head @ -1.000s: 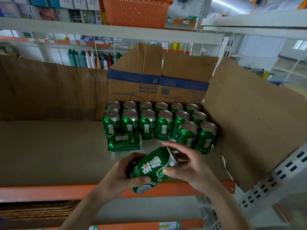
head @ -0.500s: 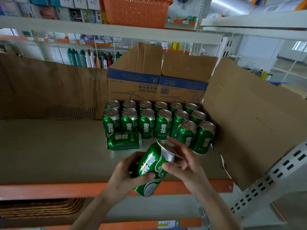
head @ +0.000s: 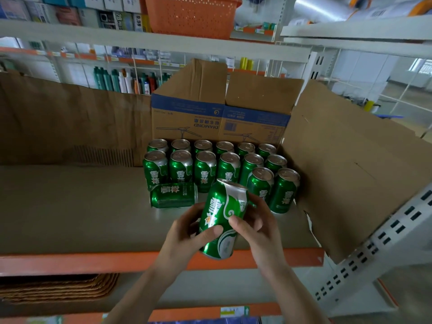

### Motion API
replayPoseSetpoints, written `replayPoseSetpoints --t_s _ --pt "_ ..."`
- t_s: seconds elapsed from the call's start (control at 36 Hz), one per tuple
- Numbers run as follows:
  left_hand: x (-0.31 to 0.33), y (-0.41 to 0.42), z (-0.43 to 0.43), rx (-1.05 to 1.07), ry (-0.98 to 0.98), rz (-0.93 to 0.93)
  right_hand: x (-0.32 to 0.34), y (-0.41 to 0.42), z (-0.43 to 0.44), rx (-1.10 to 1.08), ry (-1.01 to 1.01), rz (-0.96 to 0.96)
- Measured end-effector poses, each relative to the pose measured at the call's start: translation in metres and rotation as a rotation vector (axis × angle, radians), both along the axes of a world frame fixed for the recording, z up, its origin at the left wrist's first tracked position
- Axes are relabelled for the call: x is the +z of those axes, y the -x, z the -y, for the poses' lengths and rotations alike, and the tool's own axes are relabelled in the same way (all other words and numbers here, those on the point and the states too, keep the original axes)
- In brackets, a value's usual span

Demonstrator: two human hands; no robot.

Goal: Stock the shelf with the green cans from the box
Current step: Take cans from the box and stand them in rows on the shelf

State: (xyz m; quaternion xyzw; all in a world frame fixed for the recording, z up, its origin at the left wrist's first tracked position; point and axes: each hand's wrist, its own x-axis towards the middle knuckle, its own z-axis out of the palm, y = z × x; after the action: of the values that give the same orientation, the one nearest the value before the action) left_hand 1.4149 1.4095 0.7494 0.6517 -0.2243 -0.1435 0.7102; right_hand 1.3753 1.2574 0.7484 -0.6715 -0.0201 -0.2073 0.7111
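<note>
Both hands grip one green can (head: pixel 222 216) above the front of the shelf (head: pixel 70 206); the left hand (head: pixel 184 239) wraps its lower half, thumb laid across the front, and the right hand (head: pixel 259 230) curls round the right side, thumb pressed on the label; neither hand has anything else in it. The can is tilted, silver top leaning away from the person, base hanging over the shelf's orange front edge (head: pixel 70 263).

Just beyond it, a second can (head: pixel 174 195) lies on its side on the shelf, touching the front of the standing cans (head: pixel 217 162); these stand upright in close rows, with two more at the front right. Behind them stands the open cardboard box (head: pixel 219 113), flaps up, its blue band and print upside down. A brown cardboard sheet (head: pixel 58 118) lines the back of the shelf to the left; a large cardboard flap (head: pixel 350 164) leans to the right of the cans. An orange basket (head: pixel 191 15) sits on the shelf above; woven trays (head: pixel 58 288) lie on the one below.
</note>
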Motion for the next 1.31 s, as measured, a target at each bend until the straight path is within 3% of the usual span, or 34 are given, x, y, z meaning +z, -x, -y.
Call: replayPoseSetpoints --t_s 0.25,0.5,0.94,1.31 --pt "-0.004 0.002 -0.005 -0.200 0.026 -0.213 0.014 0.000 0.011 0.150 -0.073 -0.005" --pt "-0.002 -0.001 0.001 -0.123 -0.016 -0.101 0.017 -0.001 0.022 0.254 -0.015 -0.048" --pt "-0.018 -0.013 0.021 -0.014 0.006 -0.092 0.084 -0.037 0.049 0.213 0.649 -0.235" --pt "-0.031 -0.029 0.029 -0.032 -0.009 -0.045 0.100 -0.059 0.058 0.347 0.777 -0.380"
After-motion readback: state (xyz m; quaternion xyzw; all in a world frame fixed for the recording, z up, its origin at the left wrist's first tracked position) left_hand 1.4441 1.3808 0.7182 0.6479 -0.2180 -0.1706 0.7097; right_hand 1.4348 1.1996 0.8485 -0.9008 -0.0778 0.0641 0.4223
